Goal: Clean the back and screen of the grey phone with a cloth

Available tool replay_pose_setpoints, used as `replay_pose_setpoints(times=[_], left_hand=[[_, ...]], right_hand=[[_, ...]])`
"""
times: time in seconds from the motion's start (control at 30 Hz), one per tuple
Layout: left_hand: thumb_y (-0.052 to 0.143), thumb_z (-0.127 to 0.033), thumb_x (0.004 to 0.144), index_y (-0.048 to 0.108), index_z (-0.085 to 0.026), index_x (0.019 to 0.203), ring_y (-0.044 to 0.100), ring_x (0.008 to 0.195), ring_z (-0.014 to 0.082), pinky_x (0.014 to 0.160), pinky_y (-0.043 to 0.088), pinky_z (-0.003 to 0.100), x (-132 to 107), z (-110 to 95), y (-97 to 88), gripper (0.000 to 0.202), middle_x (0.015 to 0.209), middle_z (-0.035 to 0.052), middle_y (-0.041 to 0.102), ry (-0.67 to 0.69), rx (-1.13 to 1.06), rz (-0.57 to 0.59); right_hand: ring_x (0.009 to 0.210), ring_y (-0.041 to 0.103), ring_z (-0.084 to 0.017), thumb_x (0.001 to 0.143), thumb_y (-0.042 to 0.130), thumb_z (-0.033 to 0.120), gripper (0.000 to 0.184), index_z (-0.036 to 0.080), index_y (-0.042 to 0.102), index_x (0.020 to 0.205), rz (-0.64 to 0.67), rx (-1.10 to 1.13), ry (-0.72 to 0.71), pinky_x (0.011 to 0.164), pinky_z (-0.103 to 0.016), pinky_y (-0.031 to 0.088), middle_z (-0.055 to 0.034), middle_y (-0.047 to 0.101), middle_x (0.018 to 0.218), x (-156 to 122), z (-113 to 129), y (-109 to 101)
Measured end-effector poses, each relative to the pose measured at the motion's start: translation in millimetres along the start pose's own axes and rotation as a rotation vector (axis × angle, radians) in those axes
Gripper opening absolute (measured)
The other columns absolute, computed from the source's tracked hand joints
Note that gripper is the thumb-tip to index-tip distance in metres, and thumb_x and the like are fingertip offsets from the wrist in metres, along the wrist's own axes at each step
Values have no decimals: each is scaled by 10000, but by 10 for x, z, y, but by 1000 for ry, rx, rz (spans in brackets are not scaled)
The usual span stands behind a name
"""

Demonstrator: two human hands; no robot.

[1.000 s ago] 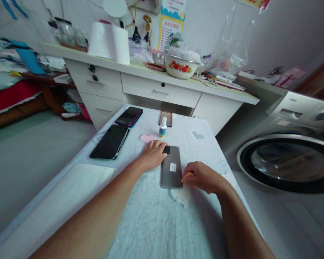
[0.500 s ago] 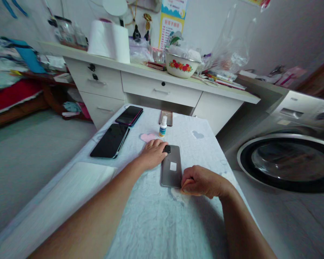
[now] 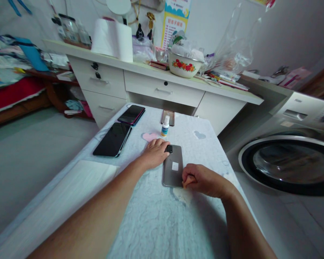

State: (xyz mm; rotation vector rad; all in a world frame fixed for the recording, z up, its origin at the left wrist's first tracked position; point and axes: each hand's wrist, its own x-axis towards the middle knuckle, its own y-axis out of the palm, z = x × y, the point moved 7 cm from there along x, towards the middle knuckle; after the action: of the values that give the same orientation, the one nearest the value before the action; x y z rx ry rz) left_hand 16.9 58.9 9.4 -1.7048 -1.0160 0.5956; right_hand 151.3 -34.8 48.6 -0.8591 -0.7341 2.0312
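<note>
A grey phone point(image 3: 173, 166) lies face down on the pale patterned cloth of the table point(image 3: 156, 223), with a small white sticker on its back. My left hand point(image 3: 154, 154) rests palm down against the phone's far left corner, by the black camera block, fingers curled onto its edge. My right hand point(image 3: 202, 180) is closed in a pinch at the phone's near right corner. What the pinch holds is hidden. A whitish patch point(image 3: 182, 196) shows on the cloth just under that hand.
Two dark phones point(image 3: 113, 139) point(image 3: 131, 114) lie screen up at the table's left, and a small white bottle point(image 3: 165, 126) stands beyond the grey phone. Behind it lies a brownish phone point(image 3: 167, 117). A cluttered white desk point(image 3: 162, 90) stands at the back, a washing machine point(image 3: 286, 162) to the right.
My right hand slid a little along the phone's near right corner, down and then back. My left hand stayed on the far corner. The view shifted slightly.
</note>
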Motion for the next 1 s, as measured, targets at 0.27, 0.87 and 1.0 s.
replay_pose_setpoints(times=[0.27,0.87,1.0], left_hand=[[399,-363,906,428,-214,1319,384,1231,248,1071,282,389,7,-12,-6,441,1309,78,482,4,0,6],[414,-377,900,456,-231,1309,401,1219,249,1069,298,389,15,14,-1,437,1291,65,500,6,-15,-25],[417,-381,900,451,-242,1310,399,1224,246,1067,297,391,13,15,0,435,1298,64,498,12,-17,-25]], right_hand=[[627,479,-93,625,547,23,184,163,606,730,-65,-129,-95,579,-198,331,9,596,748,6,228,46],[702,511,-105,799,548,44,172,166,628,707,-280,-123,-219,654,-213,364,-2,540,777,161,230,56],[725,524,-121,863,523,99,193,177,685,794,-392,-149,-171,675,-232,375,-17,542,799,212,85,-31]])
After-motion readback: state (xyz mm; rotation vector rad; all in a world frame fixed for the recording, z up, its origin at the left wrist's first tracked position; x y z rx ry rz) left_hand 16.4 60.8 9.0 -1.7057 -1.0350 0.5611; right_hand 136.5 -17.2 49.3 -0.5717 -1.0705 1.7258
